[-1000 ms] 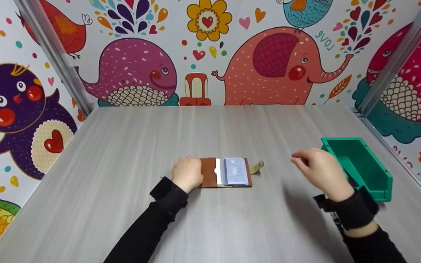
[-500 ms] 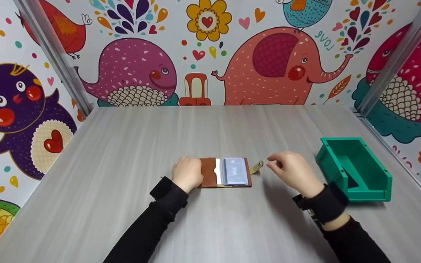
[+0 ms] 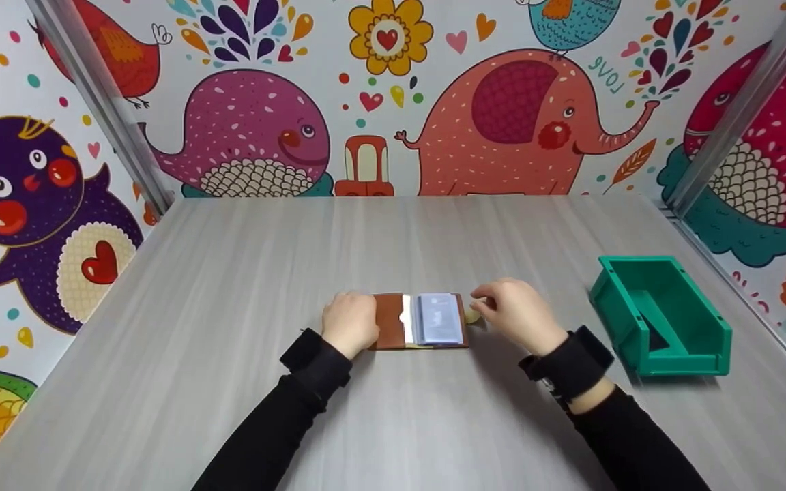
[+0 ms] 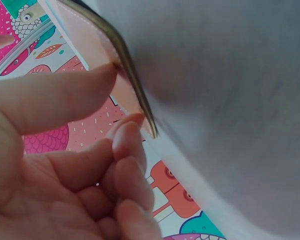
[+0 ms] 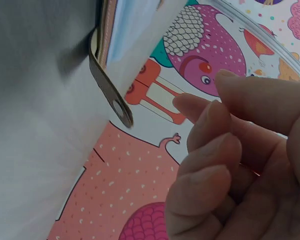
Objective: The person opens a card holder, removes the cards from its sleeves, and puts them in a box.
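A brown card holder (image 3: 387, 322) lies spread on the table, with clear plastic sleeves (image 3: 441, 319) on its right half. My left hand (image 3: 350, 324) pinches the holder's left edge. In the left wrist view, the thumb (image 4: 60, 95) and index finger touch that edge, and the other fingers are curled. A snap strap (image 3: 473, 317) sticks out from the right edge. Beside it hovers my right hand (image 3: 517, 312), holding nothing. The right wrist view shows a gap between the strap (image 5: 110, 95) and the loosely bent fingers (image 5: 205, 150).
A green plastic bin (image 3: 693, 320) stands at the right of the table, with a dark flat piece (image 3: 657, 339) inside it. Printed panels (image 3: 379, 102) with cartoon animals rise behind the table and along both sides.
My right hand has moved left, from beside the green bin to the card holder's strap. The left hand and the holder have stayed in place.
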`<state>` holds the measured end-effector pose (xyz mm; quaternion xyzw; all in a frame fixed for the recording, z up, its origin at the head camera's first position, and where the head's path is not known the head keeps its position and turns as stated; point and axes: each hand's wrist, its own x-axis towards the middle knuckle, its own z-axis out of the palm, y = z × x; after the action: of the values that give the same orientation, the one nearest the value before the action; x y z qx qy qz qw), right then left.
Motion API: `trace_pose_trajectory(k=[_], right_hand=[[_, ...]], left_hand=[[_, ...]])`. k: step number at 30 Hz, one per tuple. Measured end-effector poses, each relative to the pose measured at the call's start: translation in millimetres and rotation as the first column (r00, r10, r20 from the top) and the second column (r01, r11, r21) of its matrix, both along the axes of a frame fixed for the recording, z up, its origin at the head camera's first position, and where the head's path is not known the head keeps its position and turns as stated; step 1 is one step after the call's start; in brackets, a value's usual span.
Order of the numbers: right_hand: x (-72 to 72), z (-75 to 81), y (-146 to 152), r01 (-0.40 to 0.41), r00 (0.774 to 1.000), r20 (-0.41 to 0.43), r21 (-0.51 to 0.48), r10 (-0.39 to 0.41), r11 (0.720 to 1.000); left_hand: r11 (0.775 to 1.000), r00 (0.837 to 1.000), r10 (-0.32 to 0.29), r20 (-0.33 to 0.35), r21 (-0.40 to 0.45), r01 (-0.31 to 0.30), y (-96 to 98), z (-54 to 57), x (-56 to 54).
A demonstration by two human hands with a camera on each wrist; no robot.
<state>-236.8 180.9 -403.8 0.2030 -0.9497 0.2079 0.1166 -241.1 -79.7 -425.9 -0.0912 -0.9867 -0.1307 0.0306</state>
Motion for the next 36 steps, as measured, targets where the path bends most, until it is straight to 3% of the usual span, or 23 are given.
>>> trace_pose_trajectory(k=[8,21,36], right_hand=[[-14.6,-4.8,-12.6,-0.017,1.000,-0.021,0.025,0.017,1.000],[-29.4,-7.2,-24.5,-0.045,0.999,0.016,0.097,0.044,0.994],[-38.8,-14.0,-28.9,-0.052,0.998,0.042,0.165,0.046,0.985]], left_hand=[[1.000,1.000,0.010,0.016,0.000,-0.010,0.6,0.2,-0.9],[1.000,0.999,-0.016,-0.029,0.019,0.017,-1.4,0.4,0.7],[1.000,0.999,-0.011,-0.033,0.009,0.011,-1.4,-1.0,0.5]])
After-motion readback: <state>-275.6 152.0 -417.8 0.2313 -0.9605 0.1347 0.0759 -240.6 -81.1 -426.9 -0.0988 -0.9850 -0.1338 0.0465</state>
